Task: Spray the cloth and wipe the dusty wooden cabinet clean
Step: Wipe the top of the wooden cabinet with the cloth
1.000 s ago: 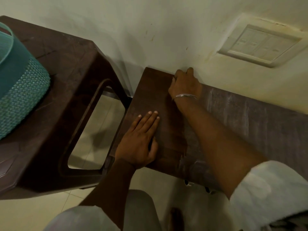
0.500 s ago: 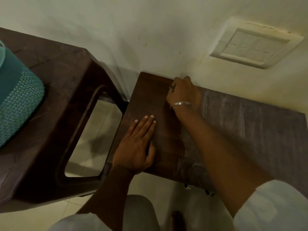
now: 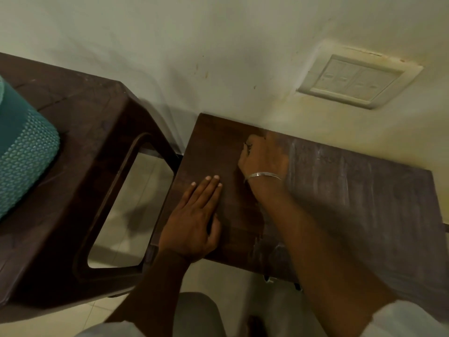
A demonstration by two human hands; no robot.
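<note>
Wooden cabinet (image 3: 340,190) stood against the far wall (image 3: 218,57), dust streaking its right part. Left hand (image 3: 194,220) lay flat on its near-left corner, fingers pressed together. Right hand (image 3: 263,156) curled by the far edge, its hold unclear.

Left hand (image 3: 192,222) flat; right hand (image 3: 263,155) curled, blurred.

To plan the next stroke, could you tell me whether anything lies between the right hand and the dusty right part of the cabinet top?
Nothing visible does: the dusty stretch lies bare right beside the right hand. The left hand rests flat on its other side.
</note>
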